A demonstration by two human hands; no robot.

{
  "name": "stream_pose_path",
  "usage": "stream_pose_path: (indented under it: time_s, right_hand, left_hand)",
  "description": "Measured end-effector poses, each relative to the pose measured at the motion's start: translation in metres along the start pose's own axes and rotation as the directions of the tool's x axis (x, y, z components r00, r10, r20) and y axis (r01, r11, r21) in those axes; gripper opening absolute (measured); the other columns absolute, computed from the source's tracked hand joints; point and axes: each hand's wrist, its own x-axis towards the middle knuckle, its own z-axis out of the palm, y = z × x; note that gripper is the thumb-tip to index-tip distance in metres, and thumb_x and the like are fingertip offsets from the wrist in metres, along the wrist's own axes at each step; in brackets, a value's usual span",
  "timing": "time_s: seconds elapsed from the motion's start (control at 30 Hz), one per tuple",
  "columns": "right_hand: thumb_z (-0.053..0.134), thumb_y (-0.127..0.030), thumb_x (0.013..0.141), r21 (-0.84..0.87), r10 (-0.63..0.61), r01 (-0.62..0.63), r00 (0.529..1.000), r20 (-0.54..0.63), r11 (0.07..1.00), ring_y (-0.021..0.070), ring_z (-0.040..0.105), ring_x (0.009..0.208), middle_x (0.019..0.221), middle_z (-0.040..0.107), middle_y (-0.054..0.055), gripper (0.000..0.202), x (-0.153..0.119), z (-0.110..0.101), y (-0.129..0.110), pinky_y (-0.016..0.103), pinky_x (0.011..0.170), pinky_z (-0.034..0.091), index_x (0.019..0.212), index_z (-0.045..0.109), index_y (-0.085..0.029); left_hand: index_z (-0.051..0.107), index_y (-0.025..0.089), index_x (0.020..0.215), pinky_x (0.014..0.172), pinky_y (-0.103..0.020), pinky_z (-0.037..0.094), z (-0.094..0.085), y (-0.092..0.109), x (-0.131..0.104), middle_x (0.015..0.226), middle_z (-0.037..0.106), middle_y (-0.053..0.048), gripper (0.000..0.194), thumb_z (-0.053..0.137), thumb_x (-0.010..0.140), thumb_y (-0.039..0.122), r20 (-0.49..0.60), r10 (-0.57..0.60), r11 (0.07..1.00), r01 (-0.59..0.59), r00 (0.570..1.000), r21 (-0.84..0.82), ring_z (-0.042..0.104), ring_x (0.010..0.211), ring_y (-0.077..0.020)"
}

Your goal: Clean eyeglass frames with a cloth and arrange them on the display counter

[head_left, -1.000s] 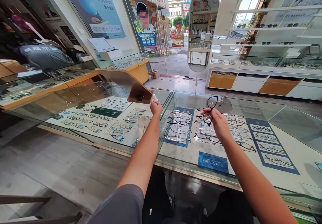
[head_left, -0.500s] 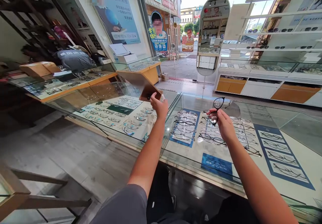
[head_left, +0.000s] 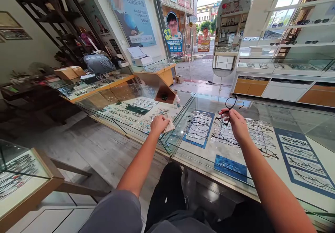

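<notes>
Held up above the glass display counter (head_left: 193,156) is a pair of dark-rimmed glasses (head_left: 231,102), tilted so that one lens is over the other. My right hand (head_left: 238,125) is closed on it at the lower lens. Over the counter to the left, my left hand (head_left: 158,124) is closed on a pale beige cloth (head_left: 169,125), which hangs out on the right of the fingers. A small white spray bottle (head_left: 178,101) stands on the glass beyond the cloth, beside a brown tilted panel (head_left: 150,83).
Rows of spectacle frames (head_left: 197,125) lie under the counter glass. A blue card (head_left: 230,167) is near its front edge. A tall oval mirror (head_left: 227,62) stands across the room. Another display case (head_left: 49,187) with wooden edges is at my lower left.
My left hand has come away from the spray bottle by the brown panel, moved toward me, and taken hold of the cloth. My right hand still holds the glasses, turned slightly.
</notes>
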Motion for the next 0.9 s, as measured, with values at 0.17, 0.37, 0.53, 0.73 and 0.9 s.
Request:
stream_pose_path:
  time_s: [0.17, 0.37, 0.53, 0.73, 0.9]
  right_hand:
    - [0.058, -0.062, 0.105, 0.043, 0.002, -0.002, 1.000, 0.003, 0.999, 0.0221, 0.066, 0.095, 0.113, 0.080, 0.007, 0.043, 0.000, 0.000, 0.001, 0.035, 0.078, 0.048, 0.114, 0.077, -0.024]
    - [0.059, -0.064, 0.104, 0.037, 0.017, -0.017, 1.000, 0.006, 0.999, 0.0218, 0.066, 0.094, 0.113, 0.079, 0.008, 0.046, 0.000, 0.003, -0.001, 0.034, 0.076, 0.047, 0.113, 0.077, -0.023]
    - [0.060, -0.062, 0.104, 0.058, 0.023, -0.023, 1.000, 0.004, 0.998, 0.0208, 0.065, 0.093, 0.112, 0.079, 0.008, 0.044, -0.001, 0.003, -0.002, 0.033, 0.076, 0.046, 0.112, 0.077, -0.022]
    - [0.060, -0.062, 0.103, 0.057, 0.030, -0.030, 1.000, -0.004, 0.998, 0.0204, 0.066, 0.092, 0.111, 0.080, 0.008, 0.044, 0.000, 0.001, -0.001, 0.033, 0.076, 0.046, 0.112, 0.078, -0.023]
    - [0.061, -0.062, 0.103, 0.062, 0.027, -0.027, 1.000, -0.006, 0.998, 0.0203, 0.064, 0.091, 0.111, 0.079, 0.008, 0.043, 0.000, 0.001, -0.001, 0.033, 0.075, 0.045, 0.110, 0.078, -0.023]
  left_hand:
    - [0.075, 0.022, 0.100, 0.090, -0.039, 0.054, 0.001, 0.000, 0.008, 0.117, 0.080, -0.018, 0.024, 0.073, 0.090, 0.044, 0.024, -0.030, 0.999, 0.029, 0.999, 0.042, 0.074, 0.114, -0.0358]
    - [0.079, 0.020, 0.100, 0.092, -0.047, 0.056, 0.001, 0.006, 0.012, 0.119, 0.079, -0.023, 0.033, 0.065, 0.095, 0.049, 0.026, -0.033, 0.997, 0.031, 0.999, 0.074, 0.074, 0.114, -0.0417]
    - [0.079, 0.017, 0.106, 0.098, -0.050, 0.055, 0.001, 0.012, 0.014, 0.125, 0.077, -0.026, 0.034, 0.066, 0.095, 0.046, 0.023, -0.048, 0.997, 0.046, 0.999, 0.067, 0.072, 0.121, -0.0436]
    - [0.076, 0.013, 0.098, 0.104, -0.053, 0.051, 0.001, 0.018, 0.016, 0.126, 0.074, -0.031, 0.026, 0.069, 0.092, 0.037, -0.005, -0.082, 0.991, 0.081, 0.997, -0.104, 0.067, 0.128, -0.0474]
    - [0.068, 0.018, 0.077, 0.097, -0.042, 0.052, -0.011, 0.003, 0.022, 0.108, 0.078, -0.022, 0.015, 0.077, 0.085, 0.027, 0.005, -0.184, 0.896, 0.170, 0.983, -0.410, 0.066, 0.129, -0.0436]
